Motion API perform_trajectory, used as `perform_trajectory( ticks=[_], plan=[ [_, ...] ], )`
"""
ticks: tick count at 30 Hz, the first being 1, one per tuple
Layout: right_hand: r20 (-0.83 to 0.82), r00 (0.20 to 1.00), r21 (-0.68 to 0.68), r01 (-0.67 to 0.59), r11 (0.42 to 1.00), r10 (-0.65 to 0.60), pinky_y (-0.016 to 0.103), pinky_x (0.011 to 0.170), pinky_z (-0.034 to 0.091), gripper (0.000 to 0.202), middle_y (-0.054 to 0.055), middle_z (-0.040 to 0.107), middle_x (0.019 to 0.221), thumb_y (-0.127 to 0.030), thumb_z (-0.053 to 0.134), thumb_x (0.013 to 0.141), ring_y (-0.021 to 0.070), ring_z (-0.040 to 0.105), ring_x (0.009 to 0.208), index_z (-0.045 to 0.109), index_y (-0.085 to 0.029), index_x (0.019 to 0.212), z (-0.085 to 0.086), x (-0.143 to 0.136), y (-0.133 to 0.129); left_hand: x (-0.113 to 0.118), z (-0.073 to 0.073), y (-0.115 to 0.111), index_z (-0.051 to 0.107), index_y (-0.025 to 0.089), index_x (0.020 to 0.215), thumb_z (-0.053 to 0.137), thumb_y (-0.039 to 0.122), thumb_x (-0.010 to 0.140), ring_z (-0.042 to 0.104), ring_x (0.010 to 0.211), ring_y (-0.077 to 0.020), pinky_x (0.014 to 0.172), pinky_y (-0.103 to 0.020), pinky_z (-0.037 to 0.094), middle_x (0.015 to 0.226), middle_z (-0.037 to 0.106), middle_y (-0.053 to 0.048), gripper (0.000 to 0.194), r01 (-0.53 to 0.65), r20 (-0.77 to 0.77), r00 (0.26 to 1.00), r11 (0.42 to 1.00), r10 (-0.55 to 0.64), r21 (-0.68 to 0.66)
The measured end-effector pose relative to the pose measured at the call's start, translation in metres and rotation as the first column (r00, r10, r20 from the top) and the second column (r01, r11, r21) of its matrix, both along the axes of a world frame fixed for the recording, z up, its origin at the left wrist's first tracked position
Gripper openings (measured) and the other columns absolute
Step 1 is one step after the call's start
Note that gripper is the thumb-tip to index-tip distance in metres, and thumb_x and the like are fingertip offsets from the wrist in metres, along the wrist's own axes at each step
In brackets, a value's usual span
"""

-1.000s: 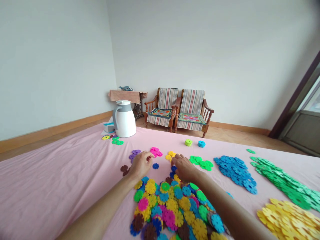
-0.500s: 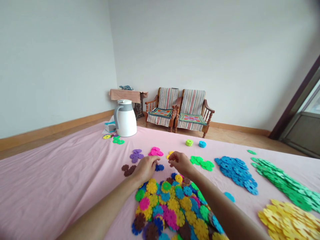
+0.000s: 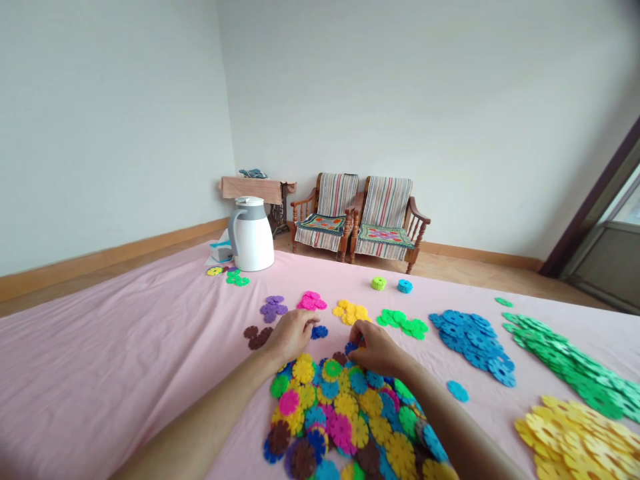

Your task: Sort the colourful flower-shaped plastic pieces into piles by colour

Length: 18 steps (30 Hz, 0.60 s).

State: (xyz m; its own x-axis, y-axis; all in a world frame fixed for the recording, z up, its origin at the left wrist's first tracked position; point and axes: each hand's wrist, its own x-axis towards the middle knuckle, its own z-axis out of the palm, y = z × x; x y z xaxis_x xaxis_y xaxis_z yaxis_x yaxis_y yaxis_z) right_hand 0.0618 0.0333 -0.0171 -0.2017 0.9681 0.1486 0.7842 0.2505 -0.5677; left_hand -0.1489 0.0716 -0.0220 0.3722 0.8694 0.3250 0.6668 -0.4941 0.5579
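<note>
Low over the cloth, my left hand [image 3: 291, 335] is closed with its fingers bent together; anything inside it is hidden. Just right of its fingertips lie dark blue snowflake discs [image 3: 319, 332], with pink discs [image 3: 311, 301] behind. My right hand [image 3: 376, 348] reaches down at the far edge of a mixed pile of snowflake discs [image 3: 345, 403]. Its thumb and fingers are apart around the pile's top, where a blue disc [image 3: 351, 347] shows. Beyond this hand is a small yellow group [image 3: 351, 311]. Brown discs [image 3: 258, 337] and purple discs [image 3: 273, 309] lie left of my left hand.
Green discs [image 3: 403, 324], a blue heap [image 3: 472, 345], a long green row [image 3: 565, 363] and a yellow heap [image 3: 580, 437] spread to the right. Two short stacks, lime [image 3: 379, 283] and blue [image 3: 405, 286], stand farther back. A white jug [image 3: 254, 240] stands at the far left on the pink cloth [image 3: 125, 353].
My right hand has moved back from the small yellow group to the far edge of the mixed pile, uncovering the yellow discs. My left hand has barely moved.
</note>
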Motion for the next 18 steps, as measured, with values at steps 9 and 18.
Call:
perform_trajectory(
  ticks=[9, 18],
  plan=[
    [-0.309, 0.95, 0.01, 0.05, 0.999, -0.044, 0.02, 0.053, 0.04, 0.009, -0.002, 0.059, 0.064, -0.012, 0.053, 0.065, 0.01, 0.054, 0.059, 0.055, -0.018, 0.072, 0.003, -0.009, 0.004, 0.001, 0.005, -0.003, 0.068, 0.018, 0.095, 0.045, 0.009, 0.077, 0.063, 0.088, -0.0176, 0.08, -0.026, 0.047, 0.091, 0.07, -0.005, 0.031, 0.017, -0.019, 1.0, 1.0, -0.016, 0.013],
    [-0.515, 0.845, -0.043, 0.14, 0.989, -0.142, 0.022, 0.051, 0.045, 0.012, 0.003, 0.065, 0.072, -0.02, 0.046, 0.07, 0.0129, 0.063, 0.058, 0.053, -0.017, 0.078, -0.006, -0.01, 0.011, -0.001, 0.002, -0.001, 0.068, 0.018, 0.097, 0.045, 0.009, 0.078, 0.063, 0.089, -0.018, 0.081, -0.027, 0.048, 0.093, 0.07, -0.005, 0.032, 0.022, -0.028, 0.999, 0.999, -0.021, 0.027]
  ],
)
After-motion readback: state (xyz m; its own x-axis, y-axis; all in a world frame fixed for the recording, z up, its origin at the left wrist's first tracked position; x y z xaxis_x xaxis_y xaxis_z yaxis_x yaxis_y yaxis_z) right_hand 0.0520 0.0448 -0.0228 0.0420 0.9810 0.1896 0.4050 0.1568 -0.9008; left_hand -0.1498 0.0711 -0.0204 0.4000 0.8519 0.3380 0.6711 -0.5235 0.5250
